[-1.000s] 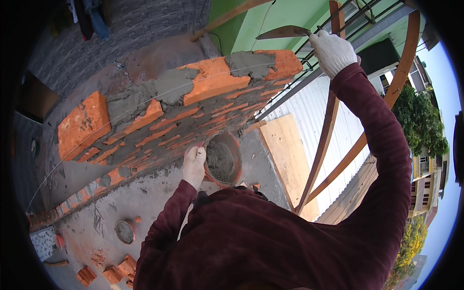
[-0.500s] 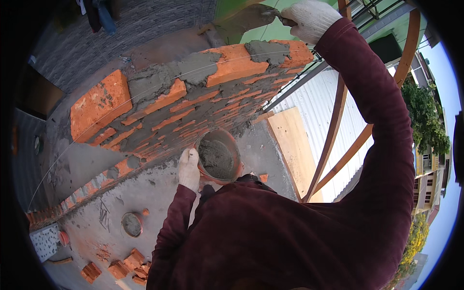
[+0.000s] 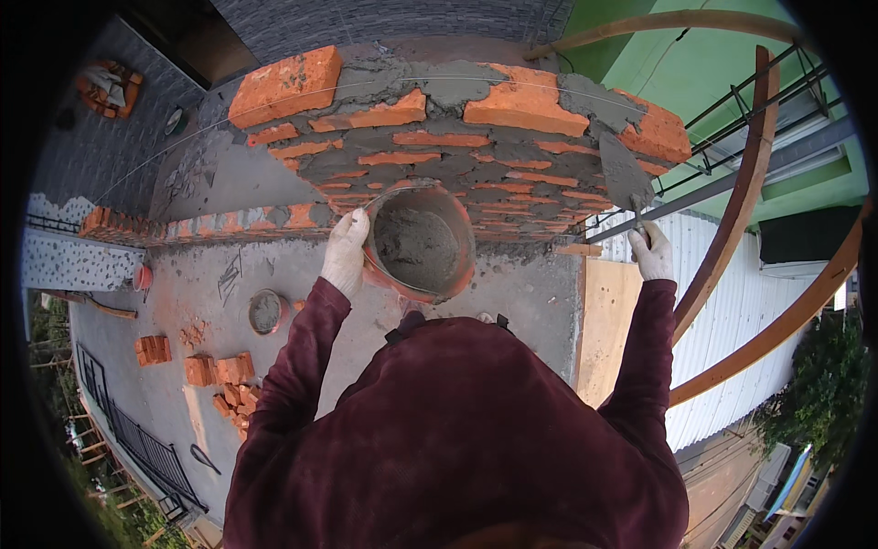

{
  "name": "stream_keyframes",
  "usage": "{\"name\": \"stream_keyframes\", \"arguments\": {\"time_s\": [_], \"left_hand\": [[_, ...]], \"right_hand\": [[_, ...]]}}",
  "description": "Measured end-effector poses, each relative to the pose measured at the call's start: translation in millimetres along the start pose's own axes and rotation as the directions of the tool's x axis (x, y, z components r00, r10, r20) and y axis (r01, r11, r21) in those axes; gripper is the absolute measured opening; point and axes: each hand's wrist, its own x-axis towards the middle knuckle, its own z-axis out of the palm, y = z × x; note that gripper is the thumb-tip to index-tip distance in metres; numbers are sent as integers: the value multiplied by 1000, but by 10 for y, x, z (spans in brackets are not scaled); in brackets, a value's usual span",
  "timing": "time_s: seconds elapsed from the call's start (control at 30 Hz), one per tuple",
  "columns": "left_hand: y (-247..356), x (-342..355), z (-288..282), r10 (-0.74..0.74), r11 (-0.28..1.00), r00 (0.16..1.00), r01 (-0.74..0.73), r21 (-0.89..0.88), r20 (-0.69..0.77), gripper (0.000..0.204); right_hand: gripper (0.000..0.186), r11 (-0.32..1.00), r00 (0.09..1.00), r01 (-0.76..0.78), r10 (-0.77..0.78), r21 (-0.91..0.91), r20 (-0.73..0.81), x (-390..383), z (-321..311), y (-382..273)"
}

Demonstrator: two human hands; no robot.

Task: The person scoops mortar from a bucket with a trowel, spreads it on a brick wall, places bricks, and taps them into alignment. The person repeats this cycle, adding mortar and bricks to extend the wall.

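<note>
My gloved left hand (image 3: pixel 345 249) grips the rim of an orange bucket (image 3: pixel 465 247) holding wet grey mortar (image 3: pixel 413 240), held in front of the brick wall (image 3: pixel 526 110). My gloved right hand (image 3: pixel 651 251) is closed on the handle of a trowel (image 3: pixel 625 172), whose mortar-smeared blade points up in front of the wall’s right part. Rough grey mortar sits between the orange bricks, and a thin string (image 3: pixel 410 77) runs along the top course.
A low brick wall (image 3: pixel 187 231) runs left. Loose bricks (image 3: pixel 233 369) and a second mortar bucket (image 3: pixel 265 311) lie on the concrete floor (image 3: pixel 165 302). At right are curved-looking timber braces (image 3: pixel 736 220), steel bars, a plywood sheet (image 3: pixel 605 329) and white corrugated sheeting (image 3: pixel 732 357).
My right hand has lowered the trowel from above the wall to beside its right part. My left hand and the bucket have come up higher. The view has turned, so the wall appears more level.
</note>
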Motion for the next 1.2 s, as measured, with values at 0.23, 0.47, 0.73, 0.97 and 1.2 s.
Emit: {"name": "stream_keyframes", "arguments": {"time_s": [0.23,0.47,0.73,0.97,1.2], "left_hand": [[257,-267,197,148,989,988,-147,34,-42,46],[533,-532,446,213,885,973,-230,405,87,45],[501,-584,376,283,864,958,-270,424,34,43],[702,-633,581,418,797,902,-421,433,109,40],[626,-679,746,513,786,855,-504,358,76,36]], "right_hand": [[28,625,745,664,-508,-410,432,-585,196,-892],[21,112,387,869,-761,-482,522,-662,1544,-1615],[21,352,405,907,-572,-232,714,-880,1228,-1202],[21,697,473,707,-336,-122,814,-718,1255,-1206],[23,770,309,613,-439,176,843,-931,1207,-1167]]}}
